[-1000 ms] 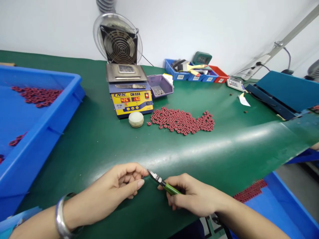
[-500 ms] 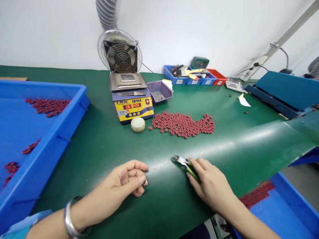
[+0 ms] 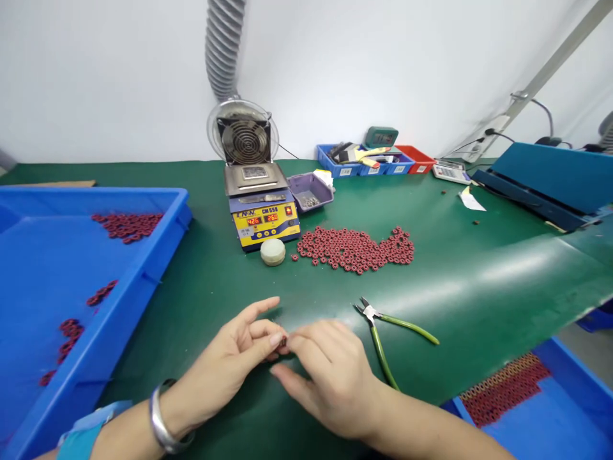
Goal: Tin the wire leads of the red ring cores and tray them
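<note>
My left hand (image 3: 239,358) and my right hand (image 3: 325,374) meet at the fingertips over the green mat (image 3: 460,281) near its front edge. Between the pinched fingers sits a small dark red part (image 3: 283,342), mostly hidden. The green-handled cutters (image 3: 383,332) lie open on the mat just right of my right hand, untouched. A pile of red ring parts (image 3: 354,248) lies further back in the middle. A silver bangle is on my left wrist.
A yellow-fronted solder pot (image 3: 263,207) with a fan behind it stands at the back, a round white tin (image 3: 272,252) before it. A large blue tray (image 3: 52,287) with red rings is at left. Small bins (image 3: 378,160) sit at the back; another blue tray (image 3: 536,409) lies lower right.
My right hand has put the cutters down on the mat and moved left to meet my left hand's fingertips. The view has tilted up a little.
</note>
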